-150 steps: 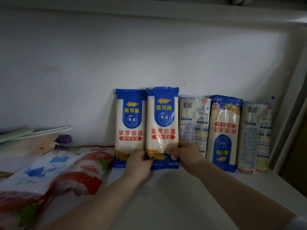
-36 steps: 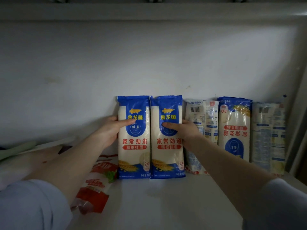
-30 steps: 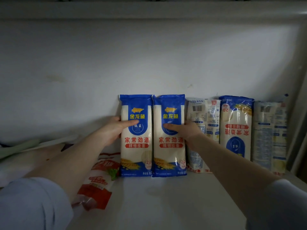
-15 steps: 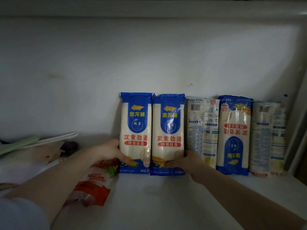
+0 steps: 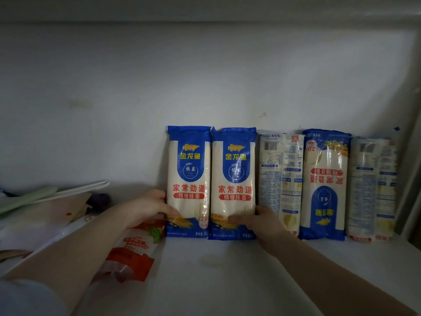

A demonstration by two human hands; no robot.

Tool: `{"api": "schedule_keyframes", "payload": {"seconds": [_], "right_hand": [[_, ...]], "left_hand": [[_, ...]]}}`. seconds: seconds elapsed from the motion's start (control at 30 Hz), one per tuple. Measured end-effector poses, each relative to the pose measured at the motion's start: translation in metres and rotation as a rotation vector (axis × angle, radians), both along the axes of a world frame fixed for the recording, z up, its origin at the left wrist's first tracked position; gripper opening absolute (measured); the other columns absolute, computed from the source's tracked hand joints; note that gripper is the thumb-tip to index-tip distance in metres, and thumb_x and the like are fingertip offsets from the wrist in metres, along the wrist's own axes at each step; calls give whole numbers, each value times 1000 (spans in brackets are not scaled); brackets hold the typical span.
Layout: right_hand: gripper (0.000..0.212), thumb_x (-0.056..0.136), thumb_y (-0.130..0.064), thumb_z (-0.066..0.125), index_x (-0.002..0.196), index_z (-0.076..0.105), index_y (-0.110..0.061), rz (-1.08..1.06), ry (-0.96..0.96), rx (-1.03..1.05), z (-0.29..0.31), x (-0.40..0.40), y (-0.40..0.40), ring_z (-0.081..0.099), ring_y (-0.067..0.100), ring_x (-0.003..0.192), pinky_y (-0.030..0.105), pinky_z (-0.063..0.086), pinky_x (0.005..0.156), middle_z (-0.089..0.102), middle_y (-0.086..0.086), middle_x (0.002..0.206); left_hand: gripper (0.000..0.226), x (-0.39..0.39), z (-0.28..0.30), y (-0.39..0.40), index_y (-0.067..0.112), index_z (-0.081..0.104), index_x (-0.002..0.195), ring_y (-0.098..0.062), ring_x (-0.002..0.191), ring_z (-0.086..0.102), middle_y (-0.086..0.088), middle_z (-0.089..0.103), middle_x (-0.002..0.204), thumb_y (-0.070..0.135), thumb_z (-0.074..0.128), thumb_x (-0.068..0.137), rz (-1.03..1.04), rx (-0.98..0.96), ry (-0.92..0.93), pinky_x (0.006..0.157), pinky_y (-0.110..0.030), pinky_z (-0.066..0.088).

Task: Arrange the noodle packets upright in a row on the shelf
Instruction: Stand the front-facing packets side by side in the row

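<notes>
In the head view, five noodle packets are seen standing upright in a row on the white shelf (image 5: 227, 277), leaned against the back wall (image 5: 205, 76). The first packet (image 5: 189, 179) and the second packet (image 5: 234, 176) show their blue-and-cream fronts the right way up and touch side by side. The third packet (image 5: 280, 169) is turned with its barcode side outward, the fourth packet (image 5: 324, 179) shows its front upside down, and the fifth packet (image 5: 371, 185) at the far right is again shown from the back.

The lower left edge of the first packet is held by the left hand (image 5: 145, 208), its thumb laid across the front; that grip is closed on the packet. The lower right edge of the second packet is held by the right hand (image 5: 262, 221), thumb on the front and fingers behind, so this grip is closed on it too.

To the left, a red and white bag (image 5: 132, 247) is seen lying flat on the shelf under the left forearm, and a stack of flat papers and bags (image 5: 45, 201) lies beyond it.
</notes>
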State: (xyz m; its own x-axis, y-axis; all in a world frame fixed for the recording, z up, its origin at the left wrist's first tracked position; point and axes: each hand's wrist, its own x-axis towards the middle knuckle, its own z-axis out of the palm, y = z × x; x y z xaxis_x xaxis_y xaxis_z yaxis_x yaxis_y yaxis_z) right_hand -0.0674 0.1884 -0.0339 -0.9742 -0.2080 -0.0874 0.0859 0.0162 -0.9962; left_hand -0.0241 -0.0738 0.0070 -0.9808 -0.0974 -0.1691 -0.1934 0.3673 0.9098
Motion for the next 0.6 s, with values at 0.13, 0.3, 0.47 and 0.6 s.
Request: {"api": "schedule_keyframes", "payload": {"seconds": [0.13, 0.3, 0.47, 0.6], "right_hand": [[46, 64, -4, 84, 105, 65, -8, 7, -4, 9, 7, 1, -1, 69, 19, 89, 37, 58, 79, 72, 6, 99], [35, 70, -12, 82, 99, 66, 0, 9, -6, 13, 16, -4, 1, 46, 8, 43, 22, 43, 47, 62, 0, 57], [32, 68, -23, 85, 89, 66, -8, -55, 27, 97, 19, -1, -3, 49, 8, 42, 21, 43, 42, 62, -1, 57], [36, 65, -26, 85, 95, 68, -14, -36, 92, 9, 36, -2, -8, 71, 19, 80, 40, 60, 73, 75, 2, 92]], "left_hand": [[32, 0, 4, -1, 7, 62, 109, -24, 99, 68, -9, 71, 106, 3, 70, 78, 40, 116, 63, 87, -36, 53], [25, 1, 2, -1, 6, 67, 104, -27, 98, 69, -12, 73, 105, 10, 70, 80, 84, 136, 134, 94, -43, 51], [29, 3, 11, 3, 8, 67, 107, -24, 95, 70, -8, 75, 100, 11, 70, 79, 75, 189, 178, 92, -40, 52], [20, -6, 36, 17, 17, 66, 98, -18, 88, 71, -5, 75, 96, 19, 72, 79, 151, 284, 330, 77, -33, 55]]}}
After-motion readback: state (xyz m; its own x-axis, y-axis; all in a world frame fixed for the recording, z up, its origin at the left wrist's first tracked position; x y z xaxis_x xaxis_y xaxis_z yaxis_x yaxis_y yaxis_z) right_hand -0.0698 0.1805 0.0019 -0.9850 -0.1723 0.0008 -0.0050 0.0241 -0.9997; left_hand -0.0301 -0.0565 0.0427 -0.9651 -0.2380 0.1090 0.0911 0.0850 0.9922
